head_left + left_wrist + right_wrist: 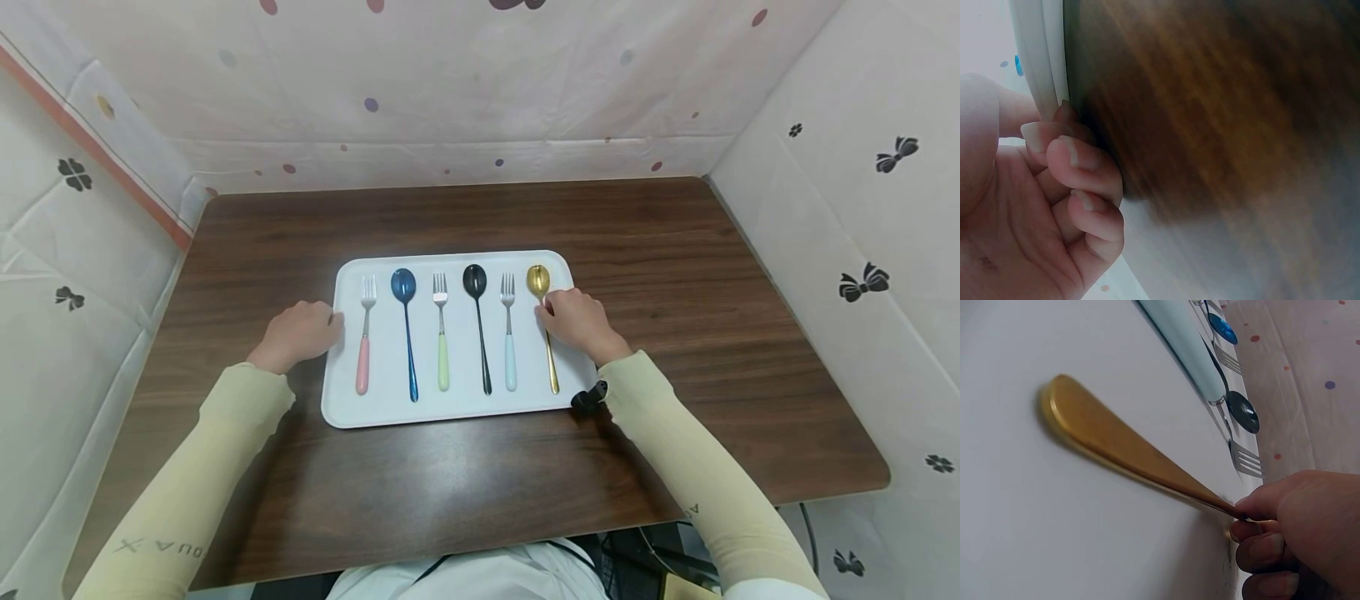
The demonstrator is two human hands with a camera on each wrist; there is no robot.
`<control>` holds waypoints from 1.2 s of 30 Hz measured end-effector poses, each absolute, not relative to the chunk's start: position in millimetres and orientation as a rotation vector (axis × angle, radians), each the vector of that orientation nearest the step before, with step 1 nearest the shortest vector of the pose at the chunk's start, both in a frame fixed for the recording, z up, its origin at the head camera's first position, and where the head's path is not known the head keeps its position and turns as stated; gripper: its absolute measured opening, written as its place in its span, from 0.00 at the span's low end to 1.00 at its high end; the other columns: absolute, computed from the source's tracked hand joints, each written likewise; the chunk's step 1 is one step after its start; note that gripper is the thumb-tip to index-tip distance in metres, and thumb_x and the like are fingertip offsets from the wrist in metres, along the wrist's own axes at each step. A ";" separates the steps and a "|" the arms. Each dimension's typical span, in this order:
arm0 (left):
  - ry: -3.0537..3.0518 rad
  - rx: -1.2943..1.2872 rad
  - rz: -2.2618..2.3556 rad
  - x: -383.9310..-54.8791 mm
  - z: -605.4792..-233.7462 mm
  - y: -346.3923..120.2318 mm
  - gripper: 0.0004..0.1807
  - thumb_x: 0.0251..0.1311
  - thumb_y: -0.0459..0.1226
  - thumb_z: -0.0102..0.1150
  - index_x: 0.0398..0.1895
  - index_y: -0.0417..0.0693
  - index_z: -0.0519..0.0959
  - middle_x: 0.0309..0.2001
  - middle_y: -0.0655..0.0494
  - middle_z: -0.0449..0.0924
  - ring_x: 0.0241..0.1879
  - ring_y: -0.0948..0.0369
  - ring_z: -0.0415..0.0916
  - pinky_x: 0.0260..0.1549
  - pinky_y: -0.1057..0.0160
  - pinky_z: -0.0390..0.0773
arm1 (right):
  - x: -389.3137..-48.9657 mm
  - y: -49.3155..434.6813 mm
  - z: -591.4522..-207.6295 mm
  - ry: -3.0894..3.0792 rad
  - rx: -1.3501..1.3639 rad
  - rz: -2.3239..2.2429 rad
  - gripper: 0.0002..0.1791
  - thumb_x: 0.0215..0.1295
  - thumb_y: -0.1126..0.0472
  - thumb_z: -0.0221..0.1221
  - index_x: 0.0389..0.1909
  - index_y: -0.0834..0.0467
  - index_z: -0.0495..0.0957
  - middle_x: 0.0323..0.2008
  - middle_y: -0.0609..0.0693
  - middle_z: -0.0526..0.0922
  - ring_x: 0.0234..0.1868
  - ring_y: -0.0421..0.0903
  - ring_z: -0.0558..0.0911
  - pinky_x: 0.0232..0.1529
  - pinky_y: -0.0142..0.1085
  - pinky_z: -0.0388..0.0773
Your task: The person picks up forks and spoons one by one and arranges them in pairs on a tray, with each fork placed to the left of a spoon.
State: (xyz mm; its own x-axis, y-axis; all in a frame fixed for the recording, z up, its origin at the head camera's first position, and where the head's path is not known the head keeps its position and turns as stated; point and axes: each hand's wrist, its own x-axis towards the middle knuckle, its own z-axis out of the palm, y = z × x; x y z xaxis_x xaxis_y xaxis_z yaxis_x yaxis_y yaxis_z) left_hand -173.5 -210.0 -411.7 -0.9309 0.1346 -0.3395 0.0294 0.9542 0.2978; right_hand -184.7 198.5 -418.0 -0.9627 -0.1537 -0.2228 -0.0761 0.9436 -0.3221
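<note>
A white tray (386,412) lies on the brown table, with forks and spoons side by side on it. At its right end, my right hand (579,321) pinches the gold spoon (552,367) by its slim neck, just below the bowl. The right wrist view shows thumb and fingertips on the thin part of the spoon's handle (1110,434). My left hand (303,332) grips the tray's left rim; up close, its curled fingers (1088,162) meet the white edge (1047,56). Nearest the gold spoon is a fork with a light blue handle (510,362).
Further left on the tray lie a black spoon (480,321), a green-handled fork (443,358), a blue spoon (408,333) and a pink-handled fork (363,367). A dark wrist device (588,397) sits at the right cuff. Patterned white sheets (450,92) enclose the wooden table (450,475).
</note>
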 end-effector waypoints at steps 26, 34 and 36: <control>2.747 0.106 0.417 -165.2 -407.8 -209.6 0.24 0.71 0.47 0.37 0.47 0.35 0.74 0.26 0.46 0.72 0.27 0.53 0.70 0.26 0.60 0.68 | -181.8 202.3 -413.6 2.893 -0.171 -0.491 0.17 0.71 0.49 0.52 0.31 0.58 0.77 0.22 0.53 0.75 0.25 0.47 0.75 0.28 0.36 0.66; 2.758 0.109 0.370 -163.8 -398.8 -206.4 0.23 0.70 0.48 0.40 0.41 0.36 0.75 0.26 0.46 0.72 0.26 0.53 0.71 0.23 0.60 0.67 | -181.3 200.9 -410.9 2.943 -0.202 -0.474 0.16 0.71 0.49 0.52 0.31 0.57 0.75 0.22 0.52 0.75 0.23 0.47 0.74 0.26 0.36 0.66; 2.788 0.106 0.360 -162.8 -396.5 -204.9 0.22 0.70 0.49 0.41 0.38 0.37 0.74 0.24 0.46 0.71 0.25 0.53 0.70 0.22 0.60 0.67 | -180.5 200.0 -409.0 2.946 -0.215 -0.475 0.16 0.72 0.49 0.52 0.32 0.57 0.74 0.22 0.52 0.75 0.23 0.47 0.74 0.26 0.36 0.66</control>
